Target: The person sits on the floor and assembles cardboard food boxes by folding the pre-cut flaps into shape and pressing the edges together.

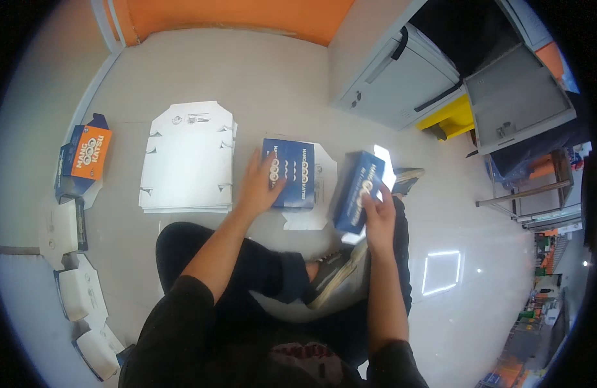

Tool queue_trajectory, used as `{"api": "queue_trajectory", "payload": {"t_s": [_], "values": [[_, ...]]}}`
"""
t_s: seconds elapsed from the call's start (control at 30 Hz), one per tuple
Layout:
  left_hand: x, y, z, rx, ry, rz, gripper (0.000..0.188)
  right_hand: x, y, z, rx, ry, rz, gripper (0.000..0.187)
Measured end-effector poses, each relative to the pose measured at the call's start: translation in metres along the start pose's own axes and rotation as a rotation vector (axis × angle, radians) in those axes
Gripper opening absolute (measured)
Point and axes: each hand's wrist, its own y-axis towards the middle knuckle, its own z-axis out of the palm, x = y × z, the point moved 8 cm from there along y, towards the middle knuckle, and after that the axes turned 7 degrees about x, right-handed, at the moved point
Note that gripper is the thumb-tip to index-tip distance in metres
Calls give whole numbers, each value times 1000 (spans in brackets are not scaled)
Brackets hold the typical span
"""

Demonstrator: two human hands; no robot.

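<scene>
A flat carton blank (pixel 309 221) lies on the floor in front of me, its white inside partly covered by a blue printed panel (pixel 301 194). My left hand (pixel 256 184) rests at that panel's left side, fingers spread and touching it. On the right, my right hand (pixel 379 216) grips a blue carton box (pixel 358 187) with white lettering. This box is tilted and slightly blurred, with white flaps sticking out at its top and bottom ends. A stack of flat white carton blanks (pixel 187 161) lies left of my left hand.
Along the left wall stand an orange-and-blue box (pixel 90 152) and several open white cartons (pixel 82 294). I sit cross-legged, a shoe (pixel 337 278) near the blank. Ahead on the right are a grey cabinet (pixel 402 81), a yellow object (pixel 448 119) and a metal-legged stool (pixel 524 194).
</scene>
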Motion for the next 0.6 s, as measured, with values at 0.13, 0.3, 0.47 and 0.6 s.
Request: {"api": "queue_trajectory", "payload": {"t_s": [0.13, 0.3, 0.47, 0.6], "values": [[-1, 11, 3, 99, -170, -50, 83, -62, 53, 3, 23, -55, 93, 51], [-2, 13, -14, 118, -46, -97, 83, -110, 61, 52, 125, 63, 236, 52], [-4, 14, -24, 43, 103, -55, 76, -126, 43, 89, 200, 291, 301, 61], [-2, 10, -27, 100, 135, -195, 62, -112, 33, 92, 41, 146, 291, 66]]}}
